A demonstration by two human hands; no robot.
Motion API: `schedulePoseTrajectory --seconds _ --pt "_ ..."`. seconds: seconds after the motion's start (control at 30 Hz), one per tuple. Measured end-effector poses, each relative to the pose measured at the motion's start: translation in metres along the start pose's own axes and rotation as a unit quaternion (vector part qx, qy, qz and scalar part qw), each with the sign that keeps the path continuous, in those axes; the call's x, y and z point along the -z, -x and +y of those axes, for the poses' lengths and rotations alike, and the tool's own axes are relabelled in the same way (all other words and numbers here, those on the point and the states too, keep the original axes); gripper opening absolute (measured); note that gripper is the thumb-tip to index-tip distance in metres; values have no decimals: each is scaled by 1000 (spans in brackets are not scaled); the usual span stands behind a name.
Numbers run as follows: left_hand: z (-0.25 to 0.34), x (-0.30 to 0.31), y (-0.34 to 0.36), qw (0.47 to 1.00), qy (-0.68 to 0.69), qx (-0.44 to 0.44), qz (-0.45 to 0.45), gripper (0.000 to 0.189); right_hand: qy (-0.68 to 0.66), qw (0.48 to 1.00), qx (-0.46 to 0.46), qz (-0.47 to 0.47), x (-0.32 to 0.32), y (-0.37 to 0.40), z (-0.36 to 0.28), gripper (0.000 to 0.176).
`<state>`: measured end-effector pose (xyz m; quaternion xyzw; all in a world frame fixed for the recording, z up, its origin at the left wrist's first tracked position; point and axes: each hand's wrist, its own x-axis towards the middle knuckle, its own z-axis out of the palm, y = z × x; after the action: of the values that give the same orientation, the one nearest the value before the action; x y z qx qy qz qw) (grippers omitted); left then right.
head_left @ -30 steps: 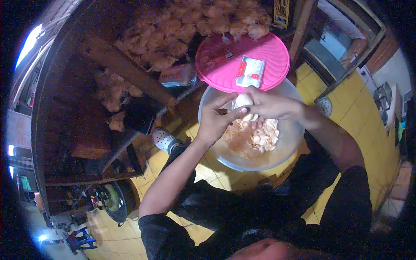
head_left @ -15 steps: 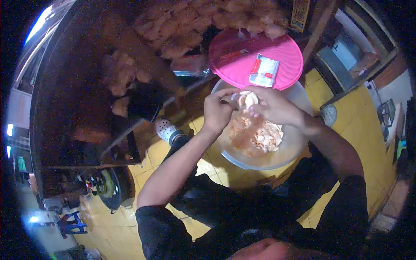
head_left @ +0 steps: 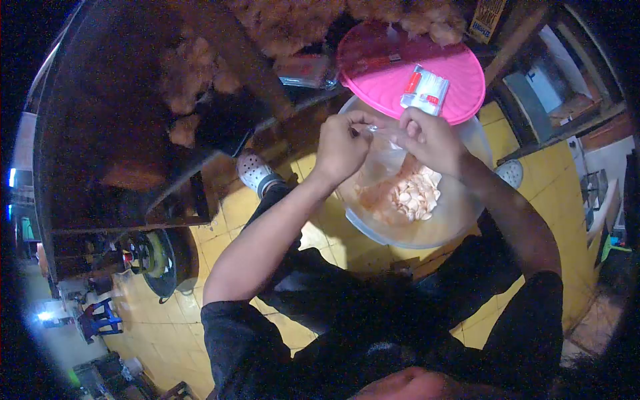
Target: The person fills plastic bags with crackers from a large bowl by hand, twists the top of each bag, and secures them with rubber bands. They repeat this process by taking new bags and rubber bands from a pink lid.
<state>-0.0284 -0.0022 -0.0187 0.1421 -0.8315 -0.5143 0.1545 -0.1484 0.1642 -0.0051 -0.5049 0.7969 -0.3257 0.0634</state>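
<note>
Between my two hands, above a large translucent tub (head_left: 460,217), is a clear plastic bag (head_left: 385,160). My left hand (head_left: 342,147) pinches one side of the bag near its top. The fingers of my right hand (head_left: 435,139) are curled closed on the other side. Pale, flat chip-like pieces (head_left: 417,195) lie heaped in the tub below the bag, beside reddish-brown matter. I cannot make out any pieces inside the bag.
A pink lid (head_left: 373,63) rests across the tub's far rim, bearing a white-and-red packet (head_left: 427,90). Dark wooden shelving (head_left: 120,120) with brownish bundles (head_left: 287,27) stands left and ahead. Yellow tiles (head_left: 327,243) cover the floor around my legs.
Pale pieces showed between my hands earlier; now clear plastic shows there instead. My right hand has curled closed and drawn apart from my left. The whole view has shifted slightly.
</note>
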Motion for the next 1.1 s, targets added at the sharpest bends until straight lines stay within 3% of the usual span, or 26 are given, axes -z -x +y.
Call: schedulePoseTrajectory --seconds 0.03,0.07,0.1,0.17,0.23,0.3,0.37,0.4,0.47,0.57,0.6,0.67,0.7,0.77,0.8,0.87,0.9,0.97,1.0,1.07,1.1 --pt "0 6 0 1000 1 3 1 19 -152 981 -80 -91 -10 -1 8 25" --pt "-1 13 -2 1000 -20 5 9 19 -298 924 -157 -180 -23 -1 18 28" --pt "-2 21 -2 999 -41 7 16 19 -298 924 -156 -183 -54 6 41 28" --pt "-4 33 1 999 -42 -8 12 19 -247 908 72 -331 -116 20 89 36" --pt "-8 38 2 1000 -26 -4 12 18 12 872 30 -488 -119 26 63 34" --pt "-18 38 2 998 -23 -51 27 16 142 878 59 -454 -166 40 75 31" --pt "-17 38 2 999 -46 -18 20 16 166 834 57 -523 -180 42 64 21" --pt "-8 41 4 997 -70 1 16 15 168 836 67 -519 -185 45 61 21" --pt "-7 42 3 998 -62 9 29 17 42 855 -25 -516 -181 65 66 18" --pt "-10 43 1 998 -56 5 40 19 -134 836 -160 -507 -174 77 81 15" --pt "-11 44 0 998 -61 -1 33 19 -130 834 -151 -514 -164 67 66 15" --pt "-15 45 -2 996 -81 -9 28 20 -16 880 -94 -465 -127 42 18 17" --pt "-18 43 -3 995 -97 -23 9 20 -15 879 -88 -468 -125 37 21 17" --pt "-20 38 -4 997 -69 -17 3 22 -7 928 35 -370 -113 32 37 22" --pt "-20 36 -3 997 -79 -24 2 24 -5 929 31 -369 -105 25 43 22" --pt "-15 32 -2 996 -84 -37 -5 26 -178 951 23 -252 -83 11 55 32" --pt "-9 32 0 995 -93 -25 -12 29 -174 953 17 -248 -59 8 45 32" --pt "-8 27 1 995 -99 -18 -24 32 -157 979 1 -130 -10 0 10 37" --pt "-12 24 0 997 -52 7 -63 36 -154 980 -4 -124 -6 -3 7 37" --pt "-12 16 0 993 -7 29 -112 41 -240 971 -17 10 0 -8 4 38" --pt "-8 13 1 984 73 76 -143 45 -239 971 -22 18 0 -9 3 38"
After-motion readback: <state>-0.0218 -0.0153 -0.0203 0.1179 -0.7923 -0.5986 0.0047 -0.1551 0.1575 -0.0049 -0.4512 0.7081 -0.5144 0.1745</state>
